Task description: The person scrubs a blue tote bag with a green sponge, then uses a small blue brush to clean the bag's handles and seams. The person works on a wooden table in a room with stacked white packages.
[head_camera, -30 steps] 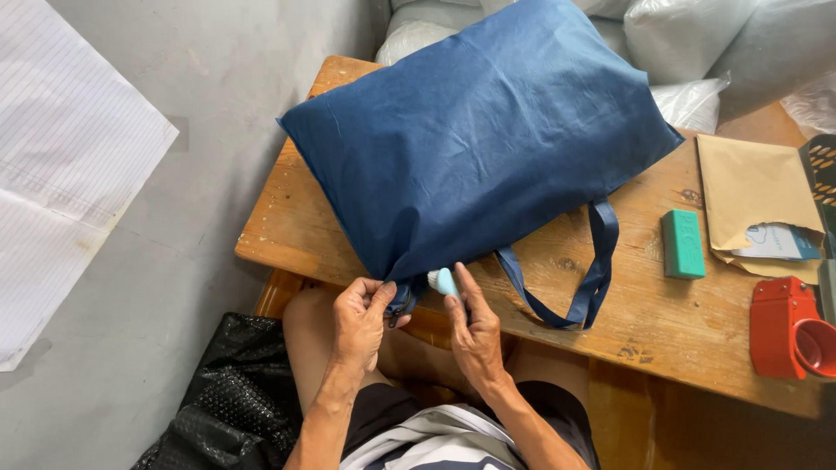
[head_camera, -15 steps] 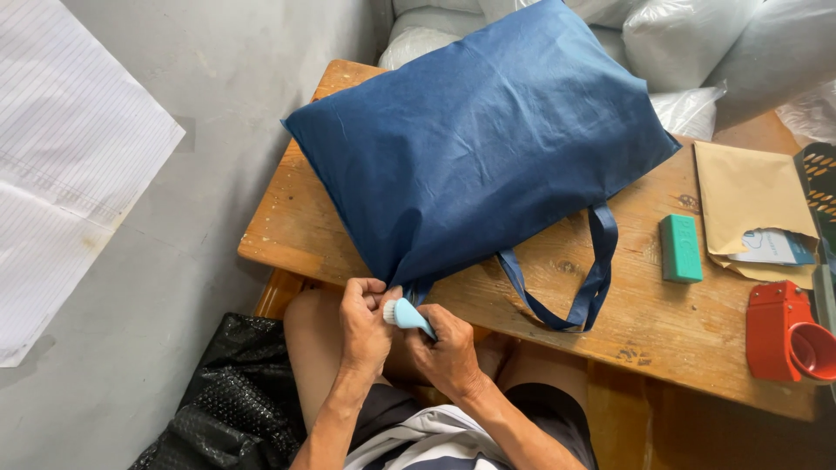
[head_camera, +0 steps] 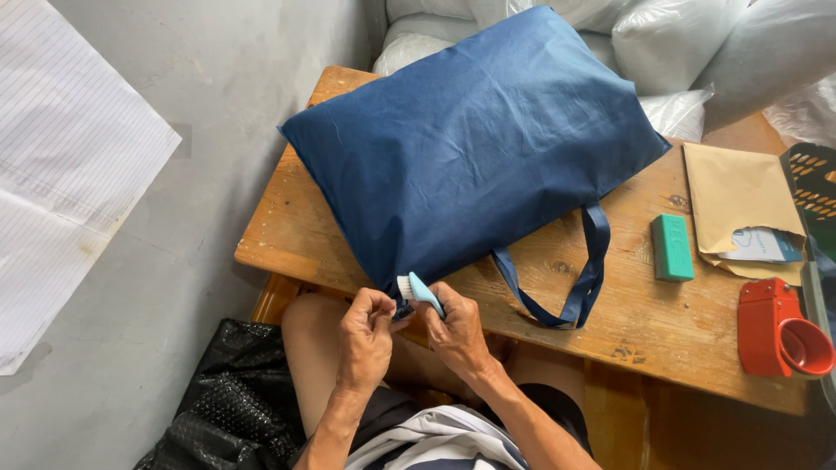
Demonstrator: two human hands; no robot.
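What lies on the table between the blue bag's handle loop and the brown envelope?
In the head view, a small green block lies on the wooden table between the bag's handle loop and the brown envelope, touching neither.

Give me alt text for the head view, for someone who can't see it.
Two hands, left hand and right hand, hold a small light-blue brush against the corner of a dark blue fabric tote bag lying on a wooden table. A green rectangular block lies nearby.
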